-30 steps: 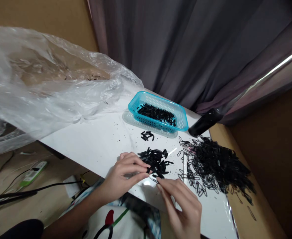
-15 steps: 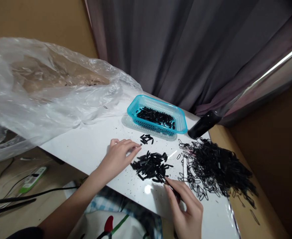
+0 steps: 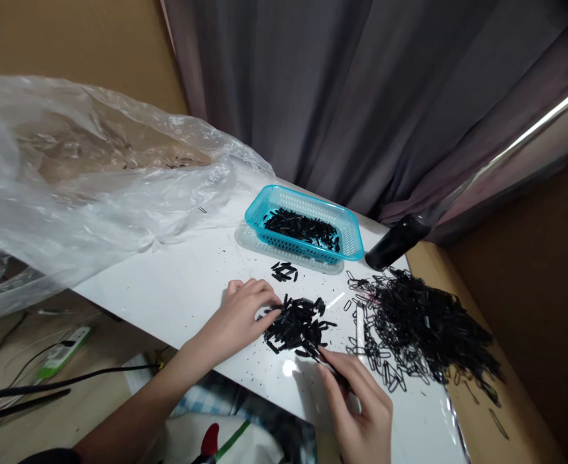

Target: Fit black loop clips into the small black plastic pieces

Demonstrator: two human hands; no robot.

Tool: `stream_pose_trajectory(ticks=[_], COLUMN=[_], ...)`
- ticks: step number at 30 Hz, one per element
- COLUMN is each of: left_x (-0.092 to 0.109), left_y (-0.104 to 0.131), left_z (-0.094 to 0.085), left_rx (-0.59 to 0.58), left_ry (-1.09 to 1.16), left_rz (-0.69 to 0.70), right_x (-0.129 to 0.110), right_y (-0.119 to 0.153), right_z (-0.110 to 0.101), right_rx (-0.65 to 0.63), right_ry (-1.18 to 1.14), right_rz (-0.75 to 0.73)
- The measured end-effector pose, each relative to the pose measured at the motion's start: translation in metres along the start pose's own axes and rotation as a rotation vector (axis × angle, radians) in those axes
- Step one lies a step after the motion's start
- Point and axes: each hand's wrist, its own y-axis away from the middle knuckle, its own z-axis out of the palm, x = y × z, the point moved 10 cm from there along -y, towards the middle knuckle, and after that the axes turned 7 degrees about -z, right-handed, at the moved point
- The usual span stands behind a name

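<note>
A pile of small black strips [image 3: 296, 322] lies on the white table [image 3: 167, 274]. At its left edge is my left hand [image 3: 245, 312], thumb and fingers apart, the tips reaching among the strips. My right hand [image 3: 361, 406] is closed around a slim dark tool whose kind I cannot make out; most of it is hidden by the fingers. Its end points at the near side of the pile. Just beyond lies a smaller group of black strips [image 3: 284, 272]. Behind that, a blue plastic basket [image 3: 354, 235] holds many more strips.
On the right is a large heap of thin black loops [image 3: 423, 322], some spilling past the table edge. A black cylindrical object [image 3: 397, 241] leans behind it. Clear plastic sheeting [image 3: 119, 193] covers the left side. Cables and a green-white power strip [image 3: 64, 353] are below.
My left hand has moved right and slightly nearer, from beside the small group to the main pile. An extra strip or so lies in the small group. My right hand has barely moved.
</note>
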Motion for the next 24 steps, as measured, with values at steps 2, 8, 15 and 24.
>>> stream_pose_trajectory(ticks=[2,8,15,24], left_x=[0.002,0.001,-0.002,-0.009], left_y=[0.000,0.004,0.011,0.018], left_z=[0.001,0.003,-0.006,0.003], left_rx=[-0.003,-0.019,0.081,0.011], left_ry=[0.010,0.098,0.247,0.645], left_rz=[0.020,0.050,0.014,-0.131], right_x=[-0.001,-0.003,-0.003,-0.001], right_y=[-0.001,-0.007,-0.011,-0.012], right_z=[0.001,0.006,0.008,0.009], right_rx=[-0.009,-0.037,-0.072,-0.077], right_ry=[-0.003,0.004,0.036,0.012], right_rz=[-0.003,-0.003,-0.018,0.002])
